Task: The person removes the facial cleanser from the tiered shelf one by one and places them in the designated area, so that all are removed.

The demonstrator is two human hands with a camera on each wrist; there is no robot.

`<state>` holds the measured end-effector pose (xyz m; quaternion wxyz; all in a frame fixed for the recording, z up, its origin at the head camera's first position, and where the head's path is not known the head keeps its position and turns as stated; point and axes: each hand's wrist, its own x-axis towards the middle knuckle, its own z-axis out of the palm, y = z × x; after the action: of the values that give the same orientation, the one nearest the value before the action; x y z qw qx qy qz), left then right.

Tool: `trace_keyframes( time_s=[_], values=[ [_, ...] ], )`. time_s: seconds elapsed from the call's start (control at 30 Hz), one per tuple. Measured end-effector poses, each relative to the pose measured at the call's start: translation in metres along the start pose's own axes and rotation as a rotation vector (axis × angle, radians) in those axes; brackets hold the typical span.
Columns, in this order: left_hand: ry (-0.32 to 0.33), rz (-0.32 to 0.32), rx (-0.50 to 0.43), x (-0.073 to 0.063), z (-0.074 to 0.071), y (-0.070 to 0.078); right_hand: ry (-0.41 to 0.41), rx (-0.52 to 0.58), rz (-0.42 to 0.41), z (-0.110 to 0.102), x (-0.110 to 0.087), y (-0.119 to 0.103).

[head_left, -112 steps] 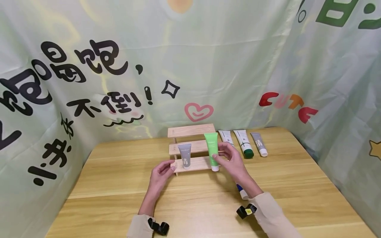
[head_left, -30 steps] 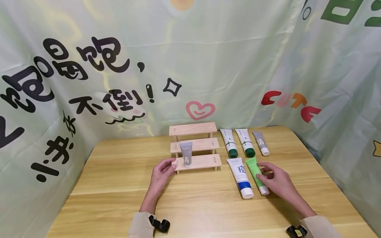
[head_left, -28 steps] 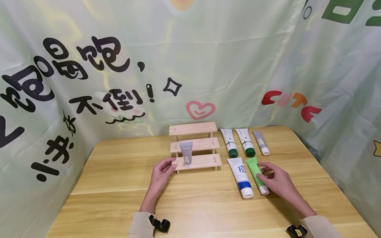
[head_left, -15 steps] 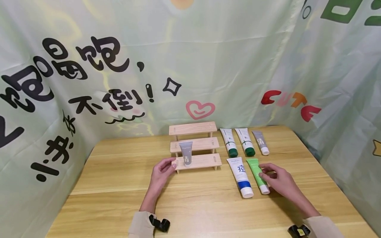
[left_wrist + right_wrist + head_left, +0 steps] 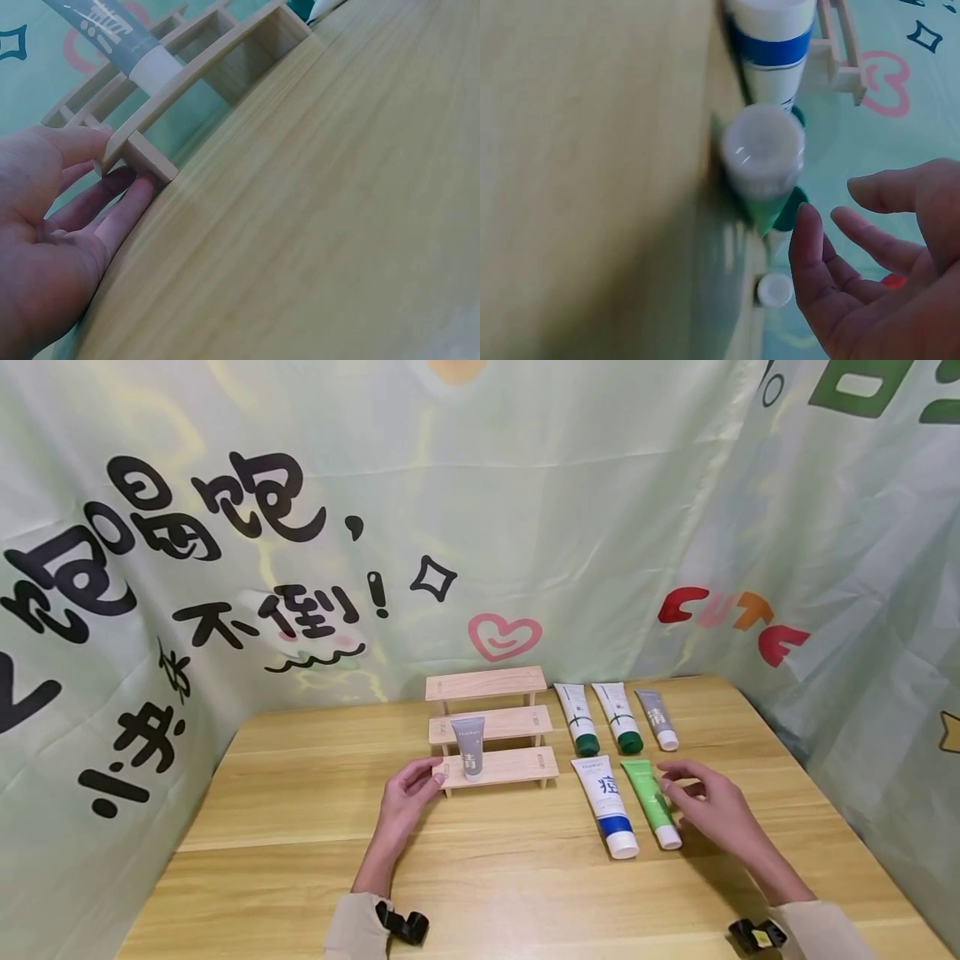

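My left hand (image 5: 405, 802) holds the left end of the lowest step of a three-step wooden display stand (image 5: 513, 767); in the left wrist view the thumb lies on the board and fingers reach by its leg. A grey squeeze tube (image 5: 469, 747) stands upright, cap down, on that step. My right hand (image 5: 717, 806) hovers just right of a green squeeze tube (image 5: 649, 797) lying on the table. In the right wrist view its fingers (image 5: 810, 251) are spread, apart from the green tube's white cap (image 5: 763, 146). Left of it lies a white tube with a blue band (image 5: 604, 797).
Behind these lie two white tubes with green caps (image 5: 577, 714) (image 5: 617, 714) and another grey tube (image 5: 657, 718), in a row right of the stand. A printed curtain (image 5: 600, 527) encloses the wooden table (image 5: 315, 827) at the back and sides.
The right hand has carried the green tube from the lowest step to the table, laid it beside the blue-banded tube, let go and drawn slightly right. The left hand stays on the stand.
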<state>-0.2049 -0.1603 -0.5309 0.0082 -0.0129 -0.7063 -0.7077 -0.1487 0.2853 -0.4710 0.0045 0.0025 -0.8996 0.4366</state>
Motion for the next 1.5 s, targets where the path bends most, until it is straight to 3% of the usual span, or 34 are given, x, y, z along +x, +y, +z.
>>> trace_keyframes(
  time_s=[0.23, 0.6, 1.03, 1.5],
  values=[
    [-0.002, 0.010, 0.005, 0.002, 0.001, -0.002, 0.045, 0.062, -0.136, 0.010, 0.004, -0.018],
    [-0.011, 0.019, 0.007, 0.004, 0.004, -0.002, 0.084, 0.173, -0.327, 0.042, 0.017, -0.044],
    [0.003, 0.009, 0.016, 0.003, -0.001, -0.001, -0.071, 0.432, -0.398, 0.087, 0.035, -0.090],
    [-0.008, 0.001, -0.026, 0.001, 0.000, -0.001, -0.115, 0.597, -0.413, 0.129, 0.050, -0.124]
  ],
)
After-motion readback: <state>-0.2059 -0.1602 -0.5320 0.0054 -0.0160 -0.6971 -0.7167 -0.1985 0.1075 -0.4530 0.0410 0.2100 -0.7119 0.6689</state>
